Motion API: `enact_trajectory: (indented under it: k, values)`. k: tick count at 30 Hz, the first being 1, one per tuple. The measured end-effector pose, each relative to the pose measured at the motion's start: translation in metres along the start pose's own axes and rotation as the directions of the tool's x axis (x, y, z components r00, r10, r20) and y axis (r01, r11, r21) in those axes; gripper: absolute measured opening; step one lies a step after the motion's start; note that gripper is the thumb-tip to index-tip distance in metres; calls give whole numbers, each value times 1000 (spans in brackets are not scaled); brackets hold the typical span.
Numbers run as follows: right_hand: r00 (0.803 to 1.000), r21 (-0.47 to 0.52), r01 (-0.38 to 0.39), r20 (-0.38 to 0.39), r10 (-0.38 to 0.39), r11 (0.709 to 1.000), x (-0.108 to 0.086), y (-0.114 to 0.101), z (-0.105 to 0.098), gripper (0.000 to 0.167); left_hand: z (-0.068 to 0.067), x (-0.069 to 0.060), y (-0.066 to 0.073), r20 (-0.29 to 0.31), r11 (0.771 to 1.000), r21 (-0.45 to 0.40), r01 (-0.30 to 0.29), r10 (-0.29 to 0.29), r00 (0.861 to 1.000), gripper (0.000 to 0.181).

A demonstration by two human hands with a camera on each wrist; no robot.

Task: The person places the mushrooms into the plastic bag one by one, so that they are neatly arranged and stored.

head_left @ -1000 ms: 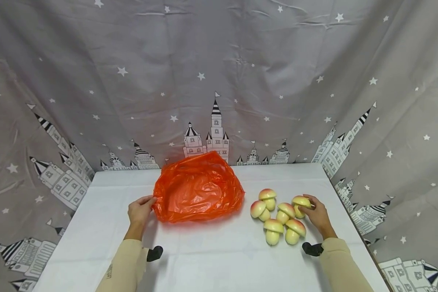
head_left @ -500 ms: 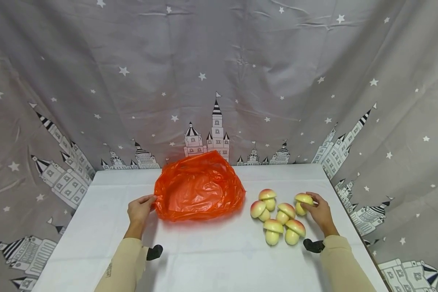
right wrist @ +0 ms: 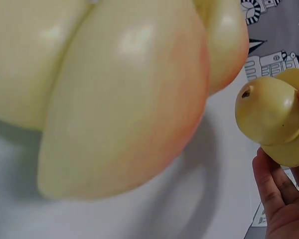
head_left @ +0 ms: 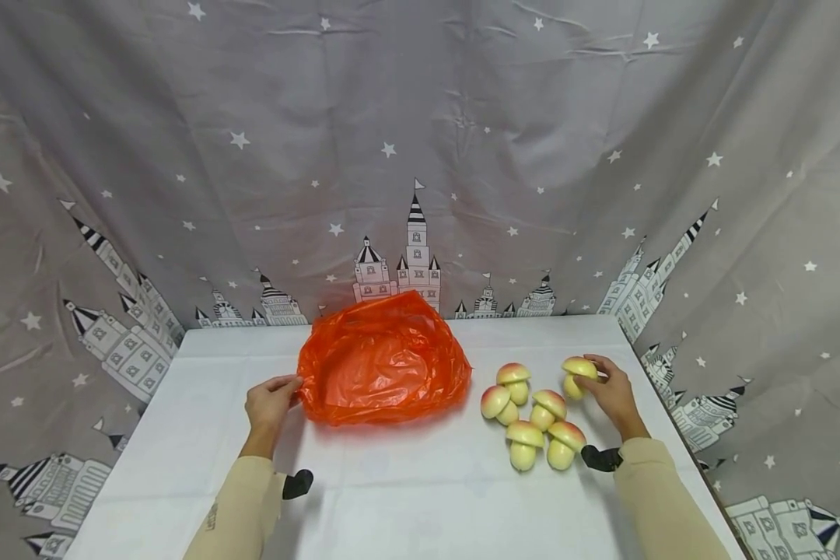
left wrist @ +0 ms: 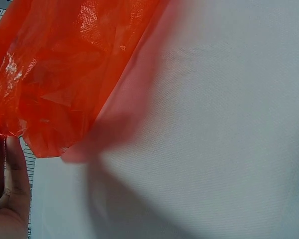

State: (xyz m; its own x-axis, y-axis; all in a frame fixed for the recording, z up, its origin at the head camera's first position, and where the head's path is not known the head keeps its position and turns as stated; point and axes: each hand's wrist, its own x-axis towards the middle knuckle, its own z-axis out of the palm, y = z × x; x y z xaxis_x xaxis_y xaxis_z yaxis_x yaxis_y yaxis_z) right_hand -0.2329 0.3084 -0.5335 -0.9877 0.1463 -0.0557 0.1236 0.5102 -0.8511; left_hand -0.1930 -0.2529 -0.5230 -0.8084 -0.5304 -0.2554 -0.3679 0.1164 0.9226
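Note:
An orange-red plastic bag (head_left: 385, 365) lies spread with its mouth wide on the table, left of centre. My left hand (head_left: 269, 403) pinches its left rim; the left wrist view shows the fingers (left wrist: 16, 174) at the bag's edge. On the right, my right hand (head_left: 614, 395) grips a toy mushroom (head_left: 578, 376) with a yellow cap. The right wrist view shows this mushroom (right wrist: 269, 112) raised off the table, its rounded stem end towards the camera. Several similar mushrooms (head_left: 525, 445) with yellow and reddish caps lie in a cluster just left of that hand.
A white cloth covers the table (head_left: 406, 498). Behind it and at both sides hangs a grey curtain (head_left: 287, 101) printed with stars and castles. Black wrist cameras (head_left: 297, 484) jut inward from both sleeves.
My right hand has lifted its mushroom up and away from the cluster, towards the table's back. The left hand stays at the bag's rim, and the bag has hardly moved.

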Motion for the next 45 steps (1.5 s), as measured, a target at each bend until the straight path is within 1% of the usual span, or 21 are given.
enact_trajectory:
  k: [2,3,5,6,7,10,12,13,14,15,18,19,20,21,23,26,30,33,35,39,45]
  values:
    - [1000,3,6,3,-6,1000,2,-4,2,56,1,2,-1,-8,1000,9,6,-6,1000,35]
    - [1000,8,11,6,-11,1000,2,-6,3,56,0,3,-3,2,1000,12,-3,2,1000,36]
    - [1000,15,22,12,-23,1000,4,-10,5,56,2,9,-9,-12,1000,8,24,-23,1000,36]
    - [999,17,28,16,-28,999,4,-12,6,55,4,14,-15,-20,999,9,31,-31,999,36]
    - [999,17,33,17,-33,999,5,-14,7,55,5,20,-20,-18,1000,7,25,-25,1000,38]
    - [998,28,49,29,-49,998,7,-21,11,54,10,46,-45,-34,1000,18,19,-19,999,39]
    - [998,38,55,36,-56,998,9,-26,14,53,11,58,-56,-21,999,40,-10,10,1000,43]
    - [997,42,57,40,-58,998,10,-29,16,53,11,60,-57,-18,999,43,-12,13,1000,44]
    - [997,45,64,49,-66,997,11,-31,18,53,12,59,-56,-29,999,45,-3,4,1000,42]
    - [996,48,65,55,-67,997,12,-34,19,53,10,54,-51,-17,999,32,-12,12,1000,43]
    - [994,58,69,78,-73,996,14,-42,25,54,5,30,-28,-6,1000,9,-18,18,1000,36]
    - [993,64,73,84,-78,995,15,-45,27,54,3,21,-20,-6,1000,-5,-11,11,1000,33]
    - [992,69,77,90,-83,995,16,-48,28,54,2,15,-15,-2,1000,-10,-20,20,1000,32]
    - [992,76,82,94,-89,994,16,-50,30,54,1,9,-10,4,1000,-9,-28,28,1000,31]
    - [989,90,94,105,-103,992,17,-55,33,55,0,3,-6,1,1000,3,-20,20,1000,30]
    - [985,100,110,118,-122,989,19,-60,39,54,1,1,-4,-19,1000,17,-22,22,1000,31]
    - [983,96,119,126,-131,988,22,-67,47,53,2,3,-4,-33,1000,21,-2,2,999,32]
    - [981,81,130,135,-140,988,24,-72,53,53,2,3,-3,-13,1000,27,6,-6,1000,32]
    - [979,79,137,143,-147,987,25,-76,57,53,1,2,-2,3,1000,22,-7,7,1000,32]
    - [973,99,157,155,-171,983,25,-85,65,53,-1,1,-1,7,1000,11,-23,23,1000,33]
    - [967,133,184,152,-204,974,24,-98,76,52,0,3,-3,5,1000,18,-8,8,1000,34]
